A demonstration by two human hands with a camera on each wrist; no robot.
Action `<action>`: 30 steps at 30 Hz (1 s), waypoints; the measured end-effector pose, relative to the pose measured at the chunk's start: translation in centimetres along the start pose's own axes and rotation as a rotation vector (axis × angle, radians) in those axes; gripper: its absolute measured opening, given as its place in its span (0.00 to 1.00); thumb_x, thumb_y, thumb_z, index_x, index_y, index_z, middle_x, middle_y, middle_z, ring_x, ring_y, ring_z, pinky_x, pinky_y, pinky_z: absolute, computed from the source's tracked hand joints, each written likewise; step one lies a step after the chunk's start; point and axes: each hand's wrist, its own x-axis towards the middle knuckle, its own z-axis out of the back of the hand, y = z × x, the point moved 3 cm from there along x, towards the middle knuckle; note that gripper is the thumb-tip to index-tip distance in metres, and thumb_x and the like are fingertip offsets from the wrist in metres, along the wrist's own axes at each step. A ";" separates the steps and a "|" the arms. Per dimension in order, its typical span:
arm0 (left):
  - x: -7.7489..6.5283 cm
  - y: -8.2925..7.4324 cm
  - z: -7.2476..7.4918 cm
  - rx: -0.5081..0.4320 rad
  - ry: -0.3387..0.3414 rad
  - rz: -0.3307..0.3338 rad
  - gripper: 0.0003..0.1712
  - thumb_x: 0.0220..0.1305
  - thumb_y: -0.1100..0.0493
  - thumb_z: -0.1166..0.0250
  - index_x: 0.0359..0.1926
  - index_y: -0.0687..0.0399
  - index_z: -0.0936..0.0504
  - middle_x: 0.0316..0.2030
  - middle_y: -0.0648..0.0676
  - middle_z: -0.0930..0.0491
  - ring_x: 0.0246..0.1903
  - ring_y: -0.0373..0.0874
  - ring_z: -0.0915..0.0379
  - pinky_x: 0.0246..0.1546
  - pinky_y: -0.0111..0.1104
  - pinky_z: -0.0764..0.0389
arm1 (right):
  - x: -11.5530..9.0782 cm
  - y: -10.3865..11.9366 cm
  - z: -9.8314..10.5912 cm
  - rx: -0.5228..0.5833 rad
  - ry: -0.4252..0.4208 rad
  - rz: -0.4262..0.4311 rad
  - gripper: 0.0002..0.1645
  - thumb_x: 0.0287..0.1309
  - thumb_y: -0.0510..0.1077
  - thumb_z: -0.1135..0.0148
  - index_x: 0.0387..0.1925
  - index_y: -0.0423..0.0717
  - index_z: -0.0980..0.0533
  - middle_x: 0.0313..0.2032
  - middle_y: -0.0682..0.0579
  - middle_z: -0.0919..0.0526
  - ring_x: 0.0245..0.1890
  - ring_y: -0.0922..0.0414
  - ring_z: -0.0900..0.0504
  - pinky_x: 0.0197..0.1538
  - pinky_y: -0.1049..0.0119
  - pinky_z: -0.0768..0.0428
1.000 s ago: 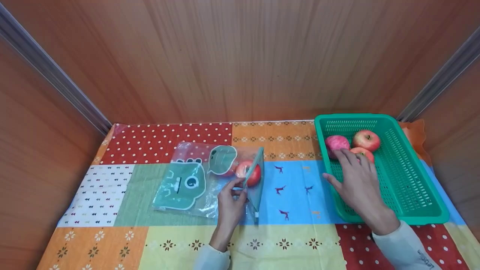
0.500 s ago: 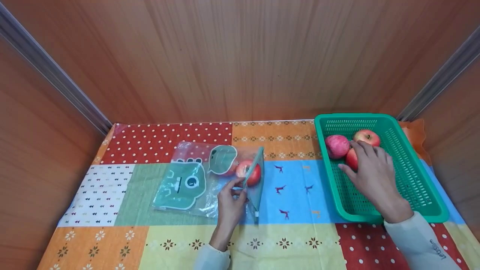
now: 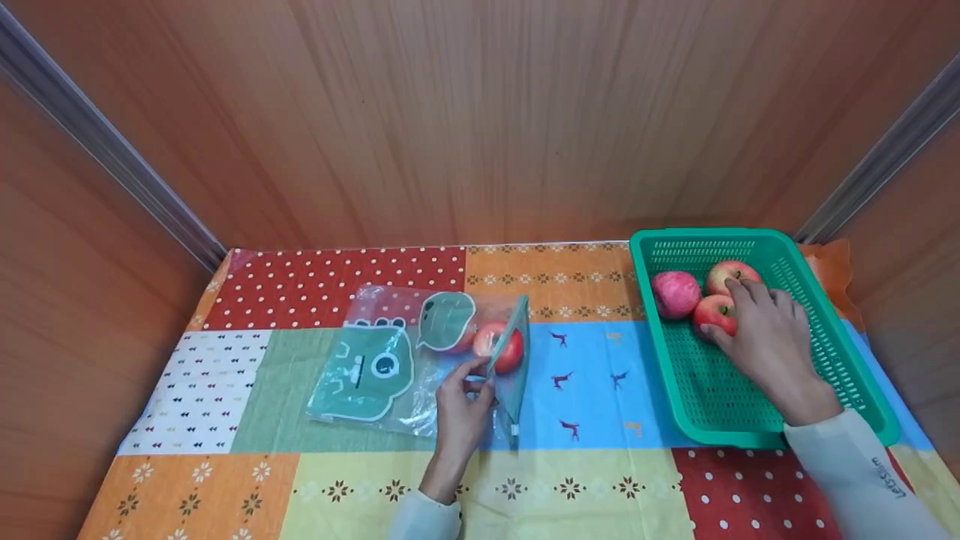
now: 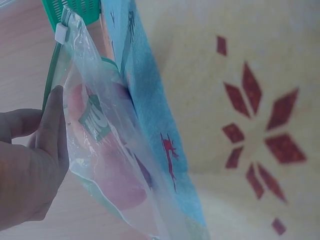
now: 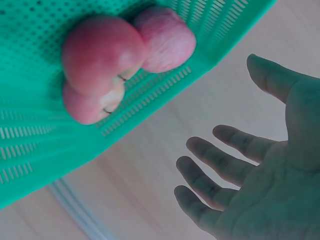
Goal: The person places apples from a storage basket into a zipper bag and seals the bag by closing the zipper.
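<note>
Shifted rightward, the right hand (image 3: 772,349) hovers, fingers (image 5: 217,160) spread, near apples (image 3: 714,315); left hand's (image 3: 461,409) fingers (image 4: 50,125) pinch the bag (image 3: 420,394).

Head view forward and down, wrist views close, basket (image 3: 724,436) shared.

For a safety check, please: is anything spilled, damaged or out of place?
Nothing stands out: three apples sit inside the green basket, more fruit lies inside the clear bag, and no spill or damage shows.
</note>
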 end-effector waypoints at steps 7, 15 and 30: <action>0.1 0.1 0.0 -0.004 0.000 -0.015 0.20 0.65 0.76 0.34 0.57 0.65 0.16 0.43 0.60 0.17 0.34 0.48 0.15 0.31 0.31 0.12 | 0.9 -1.6 -0.3 -0.028 0.065 -0.014 0.51 0.56 0.45 0.21 0.72 0.27 0.36 0.65 0.23 0.33 0.60 0.23 0.37 0.61 0.21 0.36; 0.0 0.2 0.0 -0.003 -0.012 -0.007 0.20 0.65 0.77 0.34 0.56 0.65 0.15 0.44 0.61 0.17 0.34 0.48 0.15 0.31 0.31 0.12 | 1.7 -3.0 -1.0 -0.070 0.147 -0.001 0.51 0.58 0.49 0.22 0.72 0.26 0.37 0.62 0.21 0.32 0.58 0.22 0.35 0.59 0.20 0.34; -0.1 0.3 0.0 0.004 0.000 0.033 0.20 0.66 0.76 0.35 0.58 0.63 0.16 0.45 0.60 0.18 0.36 0.53 0.14 0.33 0.31 0.11 | 3.3 -4.6 -2.8 -0.105 0.302 0.015 0.50 0.59 0.52 0.23 0.69 0.27 0.36 0.58 0.19 0.30 0.53 0.22 0.31 0.52 0.26 0.27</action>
